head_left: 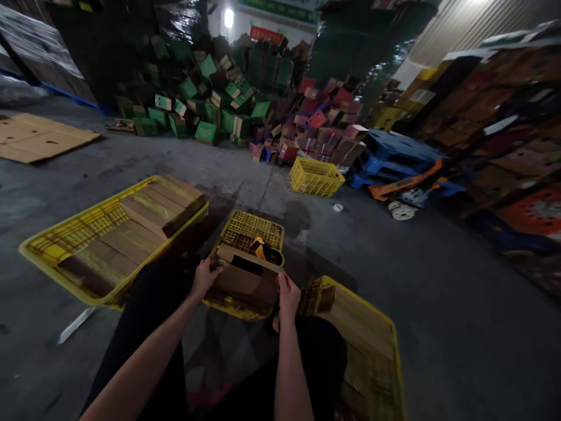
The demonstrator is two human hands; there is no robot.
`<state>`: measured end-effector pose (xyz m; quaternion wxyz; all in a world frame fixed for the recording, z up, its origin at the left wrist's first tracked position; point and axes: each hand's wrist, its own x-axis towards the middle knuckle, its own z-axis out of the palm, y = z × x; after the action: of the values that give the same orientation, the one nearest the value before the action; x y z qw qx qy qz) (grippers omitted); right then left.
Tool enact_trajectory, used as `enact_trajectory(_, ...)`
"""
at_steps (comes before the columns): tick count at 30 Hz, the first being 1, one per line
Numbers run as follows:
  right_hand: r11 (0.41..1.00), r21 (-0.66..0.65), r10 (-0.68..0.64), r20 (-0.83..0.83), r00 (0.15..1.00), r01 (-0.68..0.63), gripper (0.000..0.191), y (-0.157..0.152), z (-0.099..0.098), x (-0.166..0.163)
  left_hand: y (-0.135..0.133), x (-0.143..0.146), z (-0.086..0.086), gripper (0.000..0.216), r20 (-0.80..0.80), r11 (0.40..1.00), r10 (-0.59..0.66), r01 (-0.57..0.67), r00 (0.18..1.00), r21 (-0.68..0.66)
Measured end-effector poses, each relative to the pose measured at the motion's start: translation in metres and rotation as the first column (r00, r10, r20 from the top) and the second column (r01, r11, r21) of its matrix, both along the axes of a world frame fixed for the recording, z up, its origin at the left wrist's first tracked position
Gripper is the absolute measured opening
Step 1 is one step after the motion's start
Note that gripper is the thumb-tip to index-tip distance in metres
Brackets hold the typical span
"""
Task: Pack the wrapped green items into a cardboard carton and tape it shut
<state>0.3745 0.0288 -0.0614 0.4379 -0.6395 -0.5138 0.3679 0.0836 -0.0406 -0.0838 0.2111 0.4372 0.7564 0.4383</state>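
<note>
A brown cardboard box (245, 285) with a dark rectangular patch on its upper side rests over a yellow plastic crate (252, 225) between my knees. My left hand (205, 278) grips the box's left end, thumb on top. At the opposite end my right hand (288, 295) pinches the upper corner, fingers closed on the cardboard. Just behind the box lies a yellow-and-black tape dispenser (265, 250), partly hidden by it. Whether the box touches the crate all along its underside is hidden.
To my left, a long yellow crate (39, 248) contains several flat cartons (162, 202). Another yellow crate (397, 345) with cardboard stands by my right knee. Farther off are a small yellow crate (316, 177), blue pallets (394, 153), an orange pallet jack (405, 184) and heaped green cartons (205, 131).
</note>
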Motion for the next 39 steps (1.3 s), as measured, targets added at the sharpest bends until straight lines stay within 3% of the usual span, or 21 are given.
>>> enact_trajectory(8,1.000,0.014,0.023,-0.002,1.000,-0.023,0.060,0.004,-0.009,0.004,0.001,-0.001,-0.004,0.036,-0.019,1.000,0.013,-0.012,1.000,0.009)
enact_trajectory(22,0.998,0.029,0.048,0.046,0.998,-0.049,0.050,0.004,-0.017,0.009,-0.003,-0.001,-0.005,0.044,-0.020,1.000,-0.010,0.010,1.000,0.000)
enact_trajectory(30,0.998,0.049,0.037,0.050,0.998,-0.039,0.044,0.003,-0.010,0.004,-0.006,0.003,-0.002,0.064,-0.066,1.000,0.012,-0.010,0.998,0.028)
enact_trajectory(39,0.998,0.057,0.014,0.066,0.998,-0.018,0.037,0.000,-0.001,0.000,-0.008,0.005,0.009,0.057,-0.190,1.000,-0.010,0.012,0.982,0.008)
